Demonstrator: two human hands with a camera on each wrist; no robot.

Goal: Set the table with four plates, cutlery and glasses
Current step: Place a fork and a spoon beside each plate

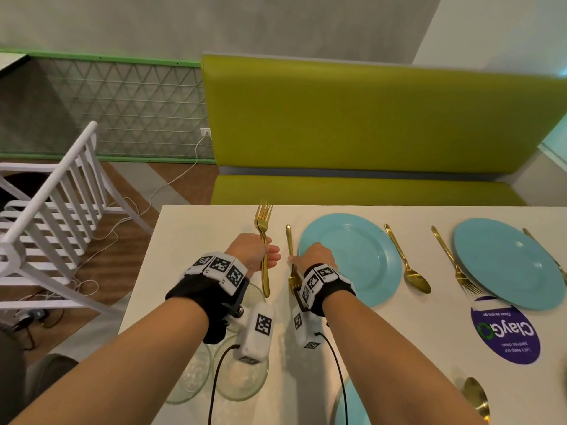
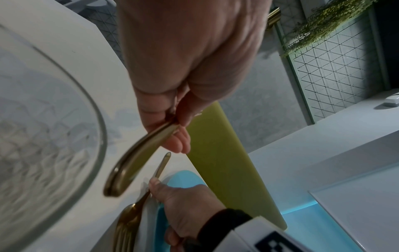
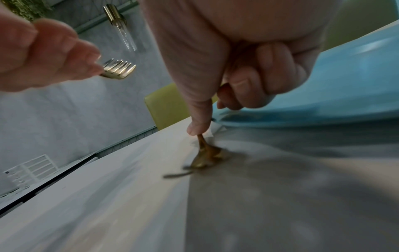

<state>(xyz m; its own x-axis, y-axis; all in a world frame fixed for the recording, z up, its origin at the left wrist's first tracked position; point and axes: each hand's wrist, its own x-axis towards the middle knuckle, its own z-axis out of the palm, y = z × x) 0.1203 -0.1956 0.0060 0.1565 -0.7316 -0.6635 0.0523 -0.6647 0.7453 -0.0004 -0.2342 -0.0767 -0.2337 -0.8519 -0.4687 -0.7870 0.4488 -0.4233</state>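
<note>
My left hand point(image 1: 271, 256) grips a gold fork point(image 1: 264, 228) by the handle, perhaps two stacked, above the white table point(image 1: 196, 240) with the tines pointing away. The left wrist view shows the handle end point(image 2: 138, 162) sticking out below the fingers. My right hand point(image 1: 296, 259) pinches a second gold fork point(image 1: 289, 237) lying on the table just left of a blue plate point(image 1: 362, 259), tines toward me. In the right wrist view the index finger point(image 3: 198, 119) presses down on that fork point(image 3: 205, 156). A gold spoon point(image 1: 406, 265) lies right of the plate.
A second blue plate point(image 1: 506, 262) with a fork point(image 1: 454, 262) sits further right. A third plate point(image 1: 352, 409) and a spoon point(image 1: 475, 397) are near me. Two glasses point(image 1: 242, 375) stand under my left wrist. A purple sticker point(image 1: 503, 329) is on the table, with a green bench point(image 1: 368, 118) behind it and a white chair point(image 1: 55, 210) to the left.
</note>
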